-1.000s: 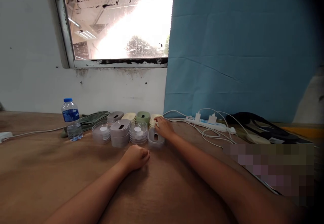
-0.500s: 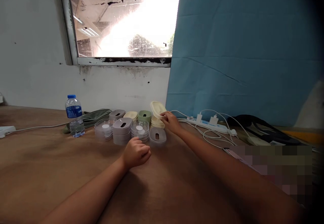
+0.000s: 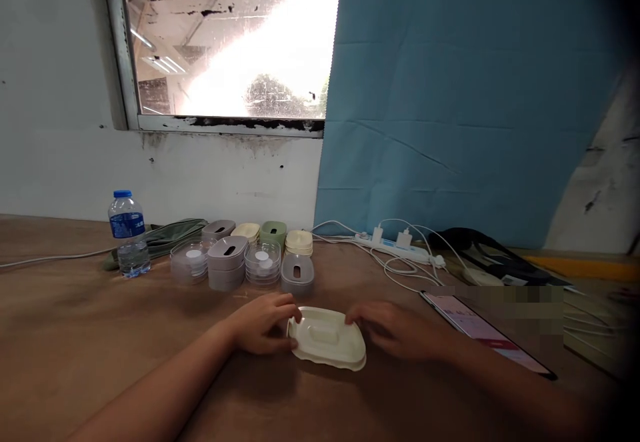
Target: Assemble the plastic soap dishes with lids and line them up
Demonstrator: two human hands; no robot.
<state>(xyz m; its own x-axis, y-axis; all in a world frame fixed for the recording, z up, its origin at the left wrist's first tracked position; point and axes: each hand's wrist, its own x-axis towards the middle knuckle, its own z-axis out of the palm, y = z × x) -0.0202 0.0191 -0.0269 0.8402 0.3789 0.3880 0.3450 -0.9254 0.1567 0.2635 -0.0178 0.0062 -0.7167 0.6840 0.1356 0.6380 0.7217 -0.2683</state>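
One cream lid (image 3: 325, 335), singled out, near, over the worktop (image 3: 150, 342): I see the left hand (image 3: 263, 322) closed on its left edge and the right hand (image 3: 397, 330) at its right, grip unclear; the far cream stack (image 3: 299, 242) and clear containers (image 3: 263, 262) stand untouched in piles

Seemingly a plain workroom or workshop: a pitted white wall (image 3: 55, 109), a grimy glass window (image 3: 210, 35) in a stained metal frame (image 3: 165, 123), long white tube lights (image 3: 164, 65) showing in the glass, a creased blue hanging sheet (image 3: 440, 82), and a white plastic power strip (image 3: 393, 248) on a broad brown surface (image 3: 75, 335).
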